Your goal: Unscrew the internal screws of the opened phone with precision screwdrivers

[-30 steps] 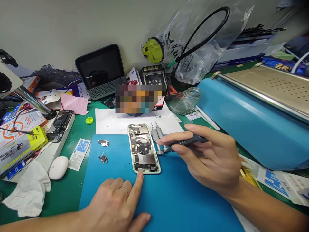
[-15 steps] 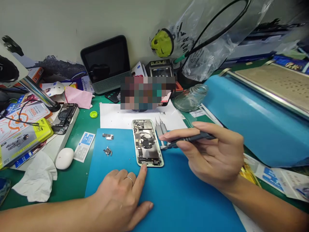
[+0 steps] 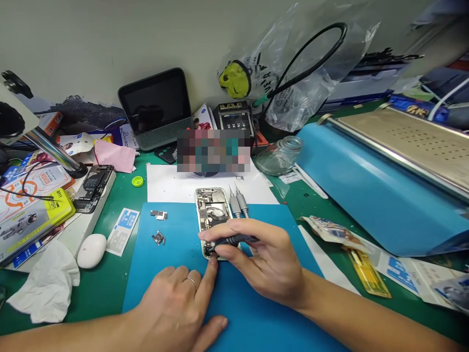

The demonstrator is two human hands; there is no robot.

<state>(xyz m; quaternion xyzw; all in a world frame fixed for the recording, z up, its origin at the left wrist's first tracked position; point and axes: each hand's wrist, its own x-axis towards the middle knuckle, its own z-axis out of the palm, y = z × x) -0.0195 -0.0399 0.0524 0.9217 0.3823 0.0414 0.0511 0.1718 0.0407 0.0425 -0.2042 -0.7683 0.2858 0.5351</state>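
An opened smartphone (image 3: 216, 196) with its inner parts bare lies face up on the blue mat (image 3: 176, 313). My left hand (image 3: 183, 293) has its index finger stretched out and touching the phone's bottom edge; the thumb is apart and the other fingers curl loosely. Between thumb and fingers, my right hand (image 3: 260, 259) grips black tweezers (image 3: 236, 240), tips over the phone's lower end. That hand covers much of the phone's lower right. Beside the phone lie two grey screwdrivers (image 3: 240, 198). To its left are a small metal plate (image 3: 159, 215) and a cluster of tiny parts (image 3: 159, 237).
A white earbud case (image 3: 91, 251), crumpled tissue (image 3: 46, 283) and another opened phone (image 3: 93, 188) lie left. A glass jar (image 3: 280, 155) and a large blue machine (image 3: 366, 195) stand right. Behind are a white sheet (image 3: 164, 183) and a smart display (image 3: 156, 107).
My right hand has moved left with the tweezers, from beside the phone to over its lower end. My left index finger stays at the bottom edge. The camera view has shifted slightly.
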